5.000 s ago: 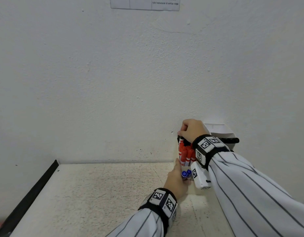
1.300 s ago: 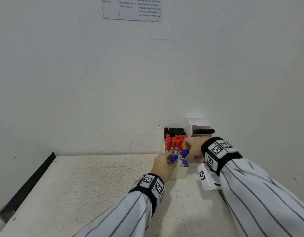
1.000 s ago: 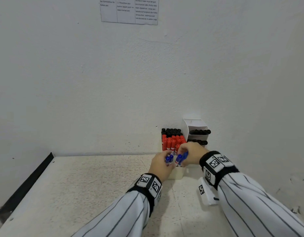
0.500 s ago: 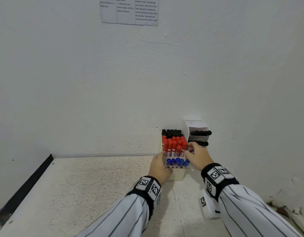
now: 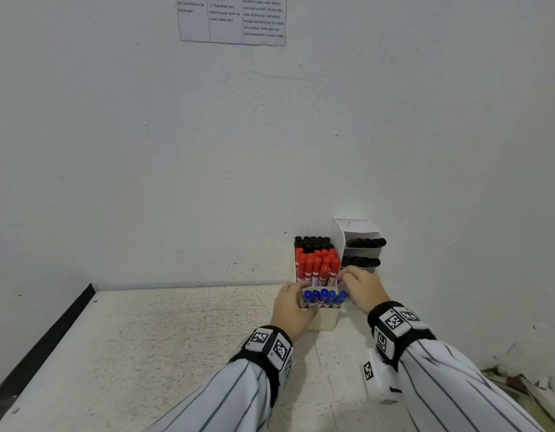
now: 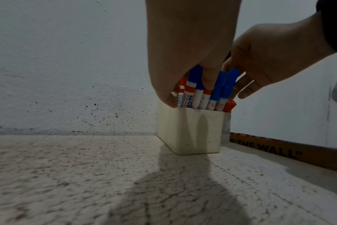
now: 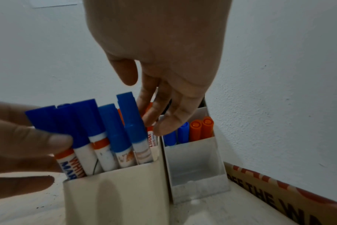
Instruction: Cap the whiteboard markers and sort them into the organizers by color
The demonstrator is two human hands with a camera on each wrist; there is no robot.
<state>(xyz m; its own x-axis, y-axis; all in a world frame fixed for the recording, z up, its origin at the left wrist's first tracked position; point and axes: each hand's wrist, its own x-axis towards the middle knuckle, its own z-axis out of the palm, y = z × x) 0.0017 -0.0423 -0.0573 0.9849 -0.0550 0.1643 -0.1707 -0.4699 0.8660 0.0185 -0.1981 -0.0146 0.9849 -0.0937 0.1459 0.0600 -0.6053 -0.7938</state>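
A person in striped sleeves stands at a speckled table [image 5: 182, 332] in a white corner, both hands at a cream organizer [image 6: 190, 130]. The left hand [image 5: 293, 310] holds a narrow grip, thumb and fingers pinching the capped blue markers [image 7: 113, 129] that stand in its front section. The right hand [image 5: 362, 288] hangs open and holds nothing, fingers reaching down beside the red markers [image 5: 316, 265] behind. Black markers [image 5: 312, 241] fill the back row.

To finish well, the blues likely need pressing together and seating upright.

A tiered white organizer [image 5: 360, 252] stands just beside on the right, crowding the right hand. A paper notice [image 5: 232, 20] hangs above.
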